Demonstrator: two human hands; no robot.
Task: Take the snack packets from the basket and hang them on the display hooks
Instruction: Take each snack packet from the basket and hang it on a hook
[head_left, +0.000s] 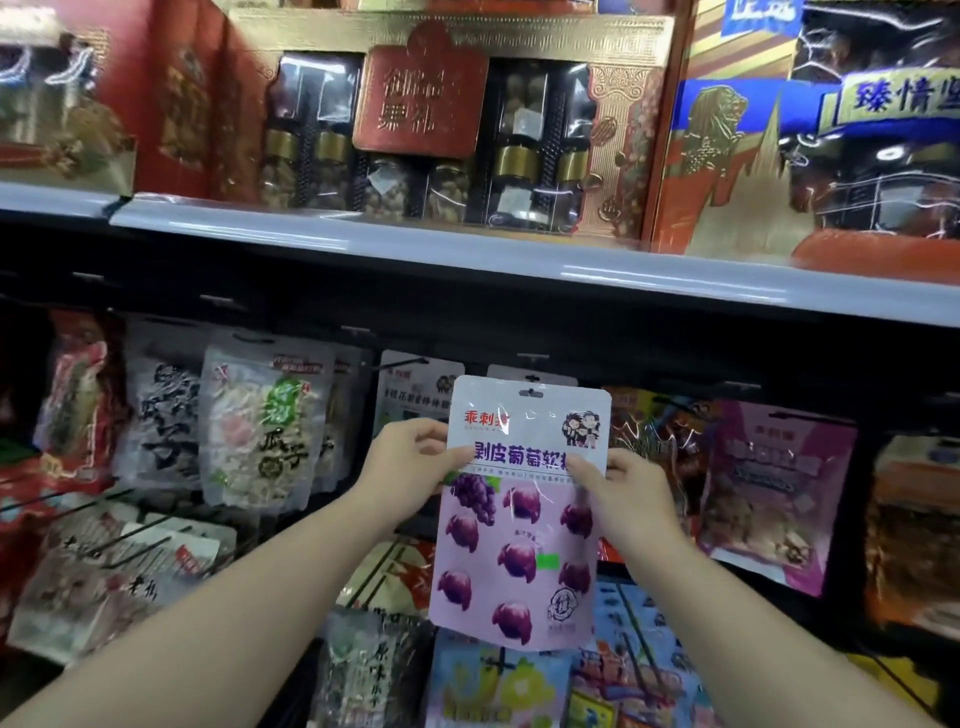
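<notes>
A purple grape-candy packet (519, 540) with a white top band is held upright in front of the hook rack. My left hand (402, 475) pinches its left edge and my right hand (631, 501) pinches its right edge, both at the band. The hang hole (531, 393) at its top sits just below a display hook (532, 375), where a similar white packet hangs behind. The basket is out of view.
Hooks under the grey shelf edge (467, 254) carry hanging packets: a seed packet (260, 426) at left, a pink packet (774, 493) at right, more rows below. Red and gold gift boxes (431, 119) stand on the shelf above.
</notes>
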